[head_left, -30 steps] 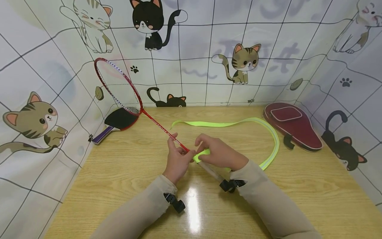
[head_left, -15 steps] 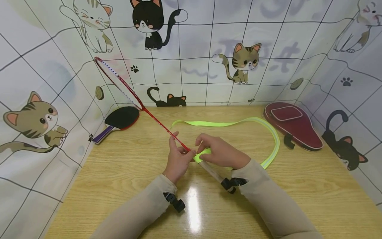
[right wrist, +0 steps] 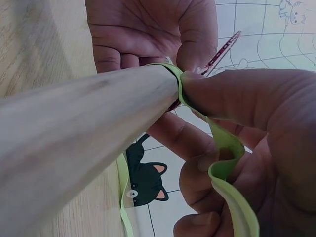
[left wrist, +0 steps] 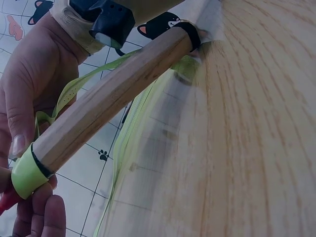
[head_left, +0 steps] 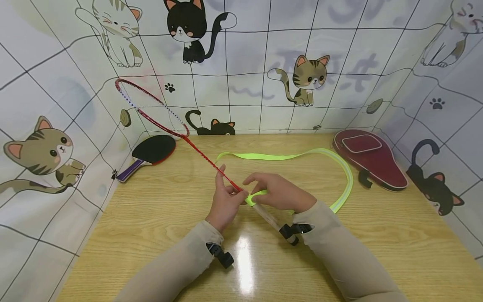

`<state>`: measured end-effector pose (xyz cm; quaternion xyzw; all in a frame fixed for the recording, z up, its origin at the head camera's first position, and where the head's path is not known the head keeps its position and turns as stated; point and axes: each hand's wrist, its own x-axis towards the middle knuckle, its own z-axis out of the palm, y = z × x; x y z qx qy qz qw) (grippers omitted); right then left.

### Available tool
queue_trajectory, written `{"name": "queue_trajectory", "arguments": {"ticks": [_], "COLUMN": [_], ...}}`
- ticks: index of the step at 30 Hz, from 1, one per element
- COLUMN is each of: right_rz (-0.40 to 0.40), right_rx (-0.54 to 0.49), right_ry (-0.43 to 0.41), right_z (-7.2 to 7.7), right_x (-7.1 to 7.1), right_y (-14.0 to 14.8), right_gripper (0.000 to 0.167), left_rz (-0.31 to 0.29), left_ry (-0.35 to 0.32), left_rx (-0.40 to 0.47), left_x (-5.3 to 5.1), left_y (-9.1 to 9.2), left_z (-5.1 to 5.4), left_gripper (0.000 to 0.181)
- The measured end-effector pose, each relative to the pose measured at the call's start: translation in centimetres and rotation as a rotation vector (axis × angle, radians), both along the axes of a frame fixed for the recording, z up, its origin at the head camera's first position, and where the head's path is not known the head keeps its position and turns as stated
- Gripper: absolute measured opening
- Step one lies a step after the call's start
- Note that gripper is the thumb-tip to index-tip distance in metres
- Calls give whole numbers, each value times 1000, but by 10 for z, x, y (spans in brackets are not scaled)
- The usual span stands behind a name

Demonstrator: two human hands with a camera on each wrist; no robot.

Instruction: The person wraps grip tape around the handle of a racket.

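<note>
A badminton racket (head_left: 205, 157) with a red shaft slants up to the left, its head raised above the table. My left hand (head_left: 225, 205) pinches it where the shaft meets the bare wooden handle (left wrist: 108, 98). Yellow-green grip tape (left wrist: 29, 173) circles the handle's top end. Thumb and fingers of my right hand (head_left: 282, 193) pinch the tape close to that turn. In the right wrist view the tape (right wrist: 229, 148) runs down from the thumb past the curled fingers. Its long loose length (head_left: 347, 176) curves across the table to the back. A black band rings the handle's butt end.
A black-faced table tennis bat (head_left: 154, 149) with a purple handle lies at the back left. At the back right is a dark red bat case (head_left: 371, 159). Cat-printed cloth walls (head_left: 249, 63) enclose the wooden table (head_left: 181, 268) behind and at both sides.
The racket has rolled about its long axis: its head went from broadly facing, through nearly edge-on, to tilted the other way. Both hands stay almost in place.
</note>
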<state>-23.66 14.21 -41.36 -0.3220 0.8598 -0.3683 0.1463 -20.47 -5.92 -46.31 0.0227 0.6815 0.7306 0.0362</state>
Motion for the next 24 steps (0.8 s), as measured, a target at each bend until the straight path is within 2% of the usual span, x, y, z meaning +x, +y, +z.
{"name": "queue_trajectory", "arguments": {"ticks": [8,20,24], "right_rz": [23,-8,-16], "right_rx": [15,-13,-6], "right_ry": [15,12,27], "right_z": [-2,-3,-4], "right_x": [-1,-1,-1], "right_y": [0,0,-2], "right_gripper": [46,45,45], "left_rz": [-14,19,5], "left_ry": [6,25,15], "left_rx": [-13,-64,-84], "left_x": [1,4,7], "left_y": [0,2,4], "left_z": [-2,-1,-1], "left_gripper": [102,78,77]}}
